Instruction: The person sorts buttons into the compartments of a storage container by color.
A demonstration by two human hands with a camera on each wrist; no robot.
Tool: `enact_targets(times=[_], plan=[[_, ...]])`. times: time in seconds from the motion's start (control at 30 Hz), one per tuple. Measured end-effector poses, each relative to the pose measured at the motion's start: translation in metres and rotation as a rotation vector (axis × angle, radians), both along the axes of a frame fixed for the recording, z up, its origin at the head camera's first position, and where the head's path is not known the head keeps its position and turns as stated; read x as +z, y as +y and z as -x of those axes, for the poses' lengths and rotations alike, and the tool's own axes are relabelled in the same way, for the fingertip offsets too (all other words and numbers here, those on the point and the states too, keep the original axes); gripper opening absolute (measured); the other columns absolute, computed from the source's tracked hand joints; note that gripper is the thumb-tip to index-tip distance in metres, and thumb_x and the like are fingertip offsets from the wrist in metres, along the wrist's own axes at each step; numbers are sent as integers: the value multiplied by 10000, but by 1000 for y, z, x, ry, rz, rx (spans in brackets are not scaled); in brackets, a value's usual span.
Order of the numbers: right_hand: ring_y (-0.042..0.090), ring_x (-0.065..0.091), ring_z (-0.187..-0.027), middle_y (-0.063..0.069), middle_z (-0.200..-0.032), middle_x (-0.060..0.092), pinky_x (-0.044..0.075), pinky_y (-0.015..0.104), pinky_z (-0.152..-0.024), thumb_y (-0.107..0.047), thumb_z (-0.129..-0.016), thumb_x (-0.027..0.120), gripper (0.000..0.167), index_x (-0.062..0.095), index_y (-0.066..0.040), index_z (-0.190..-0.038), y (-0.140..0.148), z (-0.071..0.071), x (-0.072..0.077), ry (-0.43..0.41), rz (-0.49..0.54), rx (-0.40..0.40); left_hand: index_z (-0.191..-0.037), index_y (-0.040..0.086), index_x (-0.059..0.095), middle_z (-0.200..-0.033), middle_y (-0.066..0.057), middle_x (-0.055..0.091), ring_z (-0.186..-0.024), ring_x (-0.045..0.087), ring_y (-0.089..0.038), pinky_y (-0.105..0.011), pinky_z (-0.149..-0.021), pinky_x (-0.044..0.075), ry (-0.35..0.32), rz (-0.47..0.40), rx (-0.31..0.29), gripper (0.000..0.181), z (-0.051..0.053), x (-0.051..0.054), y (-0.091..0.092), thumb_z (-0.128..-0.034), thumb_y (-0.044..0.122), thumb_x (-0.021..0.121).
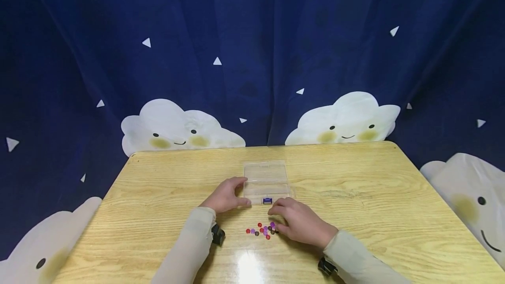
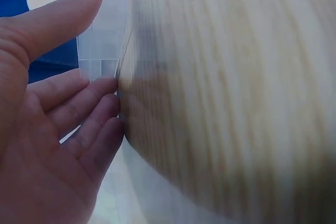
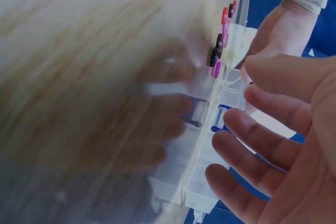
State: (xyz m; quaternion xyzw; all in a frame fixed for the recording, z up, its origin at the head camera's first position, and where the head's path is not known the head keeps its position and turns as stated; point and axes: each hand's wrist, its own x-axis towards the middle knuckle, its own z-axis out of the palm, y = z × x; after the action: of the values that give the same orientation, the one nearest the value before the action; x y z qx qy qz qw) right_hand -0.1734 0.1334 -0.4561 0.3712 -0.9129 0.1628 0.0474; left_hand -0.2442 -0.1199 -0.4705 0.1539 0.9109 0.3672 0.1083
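A clear plastic box [image 1: 256, 190] sits near the middle of the table, its clear lid [image 1: 265, 172] folded back on the far side. A small blue latch [image 1: 268, 200] shows at its near edge. My left hand [image 1: 224, 196] is at the box's left end, thumb by the near corner and fingers by the far one; the left wrist view shows the fingers loosely bent. To the right of a loose group of red, purple and dark beads [image 1: 265, 230] is my right hand [image 1: 303, 222]. Its fingers spread near the blue latch, with nothing visible between them in the right wrist view.
The wooden table [image 1: 355, 187] reaches back to a dark blue curtain [image 1: 252, 34] with white triangles and cloud figures. Black straps with small devices [image 1: 218, 235] sit at both wrists. The glossy tabletop reflects light near its front.
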Motion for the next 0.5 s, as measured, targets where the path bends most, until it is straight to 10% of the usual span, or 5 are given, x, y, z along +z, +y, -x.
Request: enact_targets(times=[0.5], plan=[[57, 584, -836, -57, -932, 653, 545, 235, -739, -190, -857, 752, 139, 772, -192, -995, -1, 6, -4, -11, -1, 36, -1468, 86, 474, -1478, -139, 523, -1373, 491, -338, -489, -1142, 416, -13, 14, -7, 767, 0, 3, 0, -815, 283, 823]])
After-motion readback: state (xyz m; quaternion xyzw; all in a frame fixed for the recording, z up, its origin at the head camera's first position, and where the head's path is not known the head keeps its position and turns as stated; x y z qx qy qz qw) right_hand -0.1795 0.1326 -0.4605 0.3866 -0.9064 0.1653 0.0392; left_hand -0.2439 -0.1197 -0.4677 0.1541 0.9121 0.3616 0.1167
